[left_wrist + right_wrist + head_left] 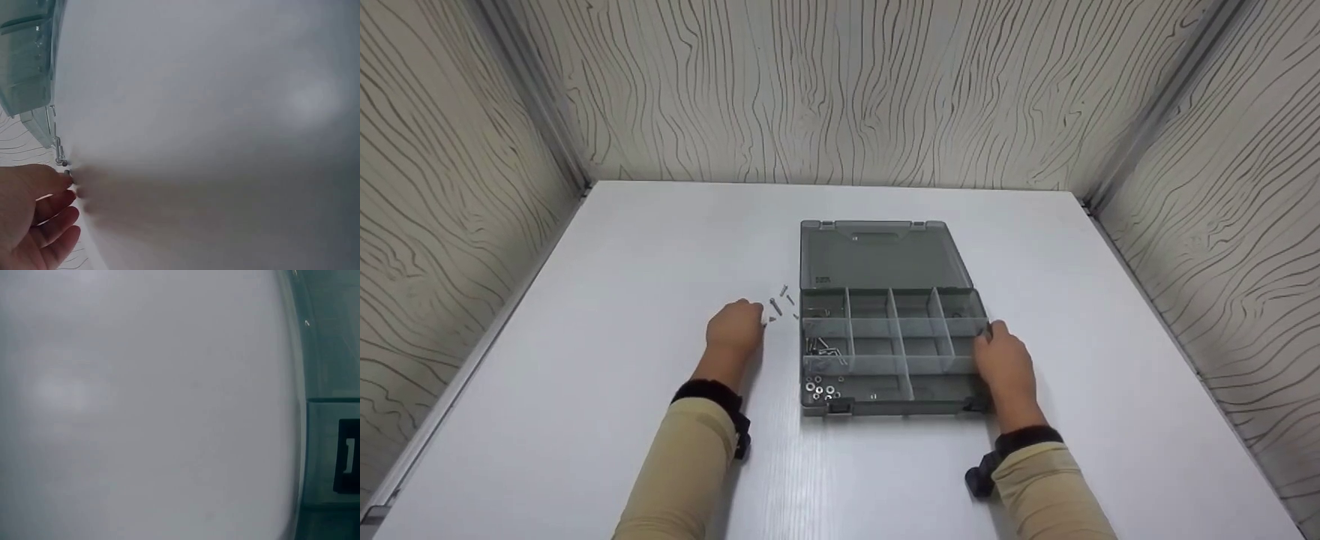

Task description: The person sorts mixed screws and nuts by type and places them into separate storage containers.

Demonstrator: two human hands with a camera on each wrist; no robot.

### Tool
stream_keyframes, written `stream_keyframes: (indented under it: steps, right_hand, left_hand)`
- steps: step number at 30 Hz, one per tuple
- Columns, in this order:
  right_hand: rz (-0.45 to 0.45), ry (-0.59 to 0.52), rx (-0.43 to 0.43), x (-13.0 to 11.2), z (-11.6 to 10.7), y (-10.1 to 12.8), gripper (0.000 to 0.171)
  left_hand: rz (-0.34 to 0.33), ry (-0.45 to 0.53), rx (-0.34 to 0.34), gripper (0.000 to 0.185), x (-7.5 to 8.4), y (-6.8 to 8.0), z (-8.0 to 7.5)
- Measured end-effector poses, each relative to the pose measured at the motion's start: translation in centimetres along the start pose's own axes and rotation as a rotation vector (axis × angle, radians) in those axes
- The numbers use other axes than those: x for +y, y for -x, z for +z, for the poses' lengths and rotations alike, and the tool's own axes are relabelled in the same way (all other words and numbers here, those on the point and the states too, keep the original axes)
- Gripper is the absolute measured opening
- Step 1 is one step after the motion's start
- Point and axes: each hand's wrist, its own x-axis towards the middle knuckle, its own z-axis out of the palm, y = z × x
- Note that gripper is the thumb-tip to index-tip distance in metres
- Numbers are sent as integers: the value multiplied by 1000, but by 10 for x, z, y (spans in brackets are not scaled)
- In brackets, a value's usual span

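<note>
head: organizer box [894,352] open on table [585,337], some screws and nuts already binned, few loose screws [781,304] left beside it; left hand [735,327] at them, right hand [1001,361] steadying box edge | left wrist: fingers [53,205] relaxed, touching a screw | right wrist: hand unseen, grip unclear

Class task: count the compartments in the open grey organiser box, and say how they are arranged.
10 compartments in the box: four across the back row, four across the middle row, two wider ones in the front row. The right hand covers part of the right edge, so a divider could be hidden there.
</note>
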Motion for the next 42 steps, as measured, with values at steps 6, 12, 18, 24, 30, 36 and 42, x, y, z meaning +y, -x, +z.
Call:
stream_keyframes:
  steps: [6, 12, 18, 24, 30, 36, 42]
  right_hand:
    - [-7, 0, 1, 0, 0, 0, 48]
    - [12, -7, -5, 0, 0, -1, 49]
    - [42, -9, -30, 0, 0, -2, 51]
    - [35, 0, -34, 0, 0, -2, 51]
    - [21, 4, -17, 1, 1, -2, 50]
    - [21, -2, -12, 2, 1, -2, 50]
    - [16, -4, -2, 0, 1, -1, 50]
  left_hand:
    - [5, 37, -45, 25, 2, 4, -3]
    - [58, 138, -11, 17, 12, 6, -16]
    - [96, 328, 90, 11, 31, 9, -35]
    - [163, 383, 106, 11, 49, 20, -40]
    - [224, 286, 89, 11, 59, 31, -33]
    - [238, 244, 56, 9, 63, 37, -26]
    - [260, 268, 63, 5, 57, 33, -24]
